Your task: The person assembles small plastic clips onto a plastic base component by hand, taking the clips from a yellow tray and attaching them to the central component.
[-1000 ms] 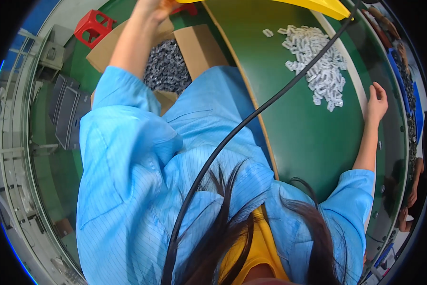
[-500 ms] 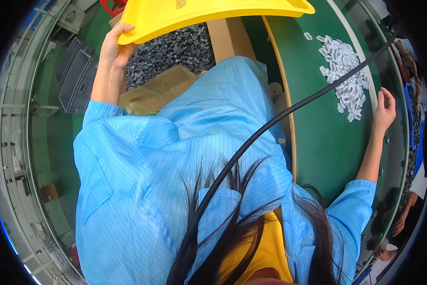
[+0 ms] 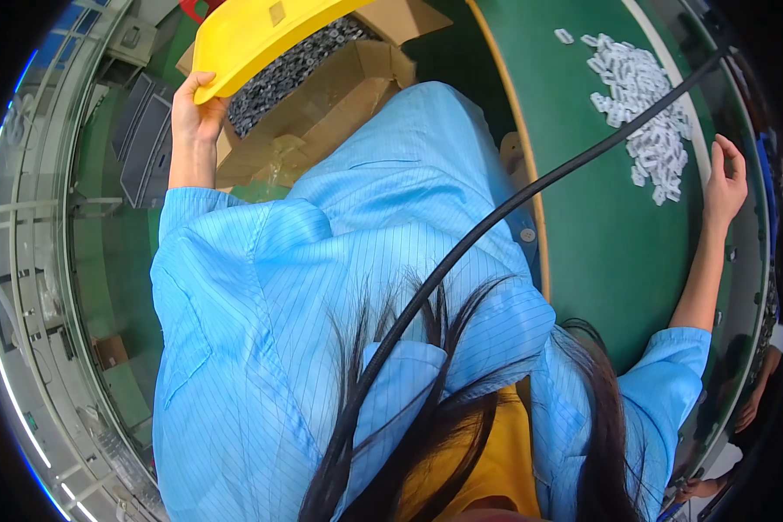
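Observation:
My left hand (image 3: pixel 197 111) grips the near left corner of a yellow plastic tray (image 3: pixel 243 43), thumb on its rim. The tray is tilted above an open cardboard box (image 3: pixel 339 91), and its far part runs out of the picture. Small dark grey parts (image 3: pixel 274 89) lie heaped in the box, partly hidden by the tray. To the right, my right hand (image 3: pixel 725 181) is at the far-right edge of the green tabletop, fingers loosely bent and apart, holding nothing I can see. Beside it a pile of small white plastic parts (image 3: pixel 644 122) is spread on the table.
A wooden-coloured edge (image 3: pixel 522 143) borders the green table (image 3: pixel 600 235) at my right. A black cable (image 3: pixel 530 187) crosses the view diagonally. Grey bins (image 3: pixel 147 143) stand on the floor to the left. Another person's hand (image 3: pixel 700 489) shows at the lower right.
The tray in my left hand has swung left and become more slanted, baring more of the cardboard box. My right hand stays beside the white pile while the view shifts slightly.

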Motion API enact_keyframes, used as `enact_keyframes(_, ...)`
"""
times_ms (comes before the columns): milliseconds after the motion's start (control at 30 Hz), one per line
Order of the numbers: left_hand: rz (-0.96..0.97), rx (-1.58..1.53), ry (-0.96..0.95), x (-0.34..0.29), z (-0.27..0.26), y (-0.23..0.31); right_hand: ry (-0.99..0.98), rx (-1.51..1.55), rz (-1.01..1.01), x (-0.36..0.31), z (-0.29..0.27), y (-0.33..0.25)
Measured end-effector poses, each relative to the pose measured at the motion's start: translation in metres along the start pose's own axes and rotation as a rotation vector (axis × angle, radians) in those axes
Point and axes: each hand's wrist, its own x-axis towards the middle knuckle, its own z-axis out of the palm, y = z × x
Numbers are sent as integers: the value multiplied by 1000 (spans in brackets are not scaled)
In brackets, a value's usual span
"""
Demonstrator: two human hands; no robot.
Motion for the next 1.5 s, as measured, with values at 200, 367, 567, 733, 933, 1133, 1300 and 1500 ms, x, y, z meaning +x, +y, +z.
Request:
enact_keyframes(200,6,-60,48,24,-22,-18,-24,198,31,7,-30,-59)
enact_keyframes(367,0,-87,172,0,-50,-26,-1623,737,359,-45,12,-214)
enact_keyframes(567,-72,-98,130,-31,-86,-21,-1479,1422,578,-61,111,-333)
enact_keyframes(733,-139,-78,83,-61,-120,7,-1218,1647,398,-47,119,-358)
enact_keyframes(933,-41,248,204,-72,-106,29,-1110,2053,324,-123,109,-324)
enact_keyframes(1133,-60,67,357,-62,-104,22,-1238,2375,202,-93,86,-315)
enact_keyframes(1300,-98,-35,355,-60,-163,0,-1380,2597,-149,-6,65,-333)
enact_keyframes(1500,-86,-35,344,-6,-208,-19,-1658,2236,-561,80,70,-371)
